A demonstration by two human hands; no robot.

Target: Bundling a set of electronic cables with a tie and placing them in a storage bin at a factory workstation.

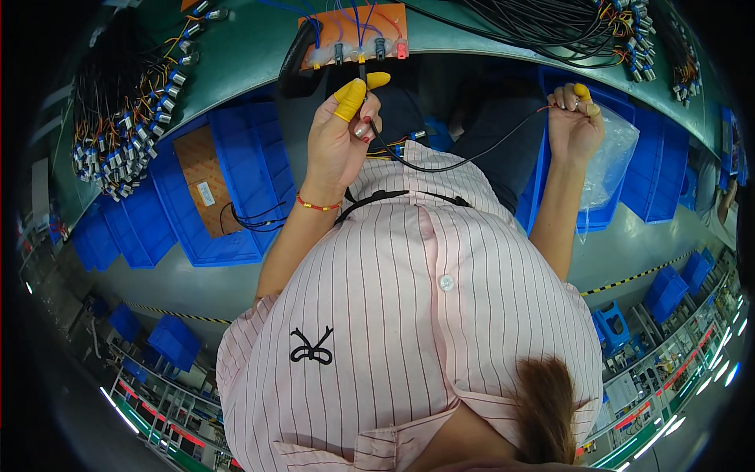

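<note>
Cable [429, 170] sags between hands; left grip [340, 126], nearer, pinches its upright end just below orange board [346, 25]; right grip [576, 126], right of board, pinches its tail.

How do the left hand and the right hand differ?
The left hand is near the orange board; the right hand is farther off. The left hand's wrist wears a red bracelet; the right hand's wrist looks bare. Both hold the black cable and wear yellow finger covers.
</note>
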